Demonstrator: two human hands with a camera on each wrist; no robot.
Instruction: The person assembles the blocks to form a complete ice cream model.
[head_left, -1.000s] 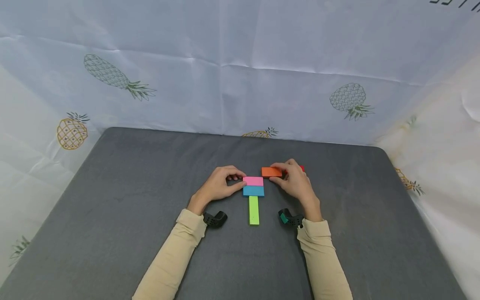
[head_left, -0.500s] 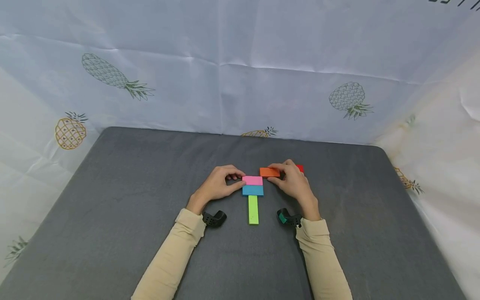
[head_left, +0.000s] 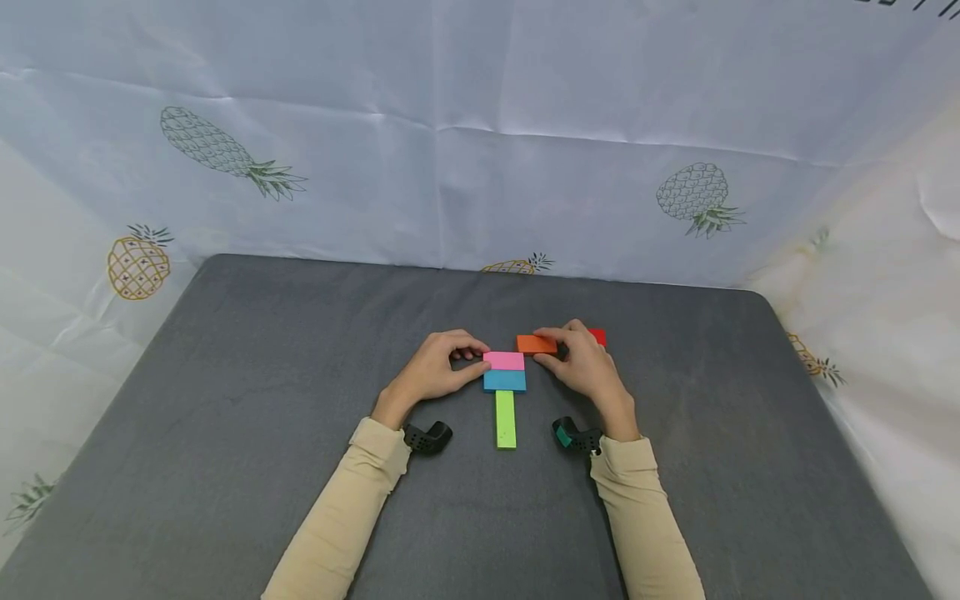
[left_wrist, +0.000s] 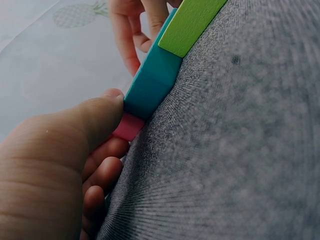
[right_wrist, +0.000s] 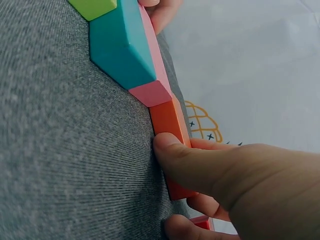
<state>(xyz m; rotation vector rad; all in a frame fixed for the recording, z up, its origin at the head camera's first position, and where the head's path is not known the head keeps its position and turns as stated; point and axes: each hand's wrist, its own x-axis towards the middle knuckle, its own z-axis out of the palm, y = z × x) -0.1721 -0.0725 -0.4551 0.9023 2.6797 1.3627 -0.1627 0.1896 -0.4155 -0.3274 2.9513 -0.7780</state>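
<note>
A flat row of coloured wooden blocks lies on the table. The lime green block [head_left: 506, 419] points toward me, with the blue block [head_left: 505, 381] across its far end and the pink block [head_left: 503, 361] against the blue one's far side. My left hand [head_left: 435, 367] holds the pink block's left end between thumb and fingers, the thumb also at the blue block's end in the left wrist view. An orange block [head_left: 536, 344] is pinched by my right hand [head_left: 588, 362]; its left end meets the pink block's far right corner. A red block [head_left: 597, 337] is partly hidden behind that hand.
The dark grey cloth-covered table [head_left: 225, 500] reaches to a pale curtain [head_left: 360, 192] with pineapple prints at the back and sides. A black wrist mount [head_left: 429, 438] sits on my left wrist, another black mount [head_left: 576, 436] on my right.
My right hand has slid the orange block slightly left, so it overlaps the pink block's corner a little more. More of the red block shows. The left hand stays in place.
</note>
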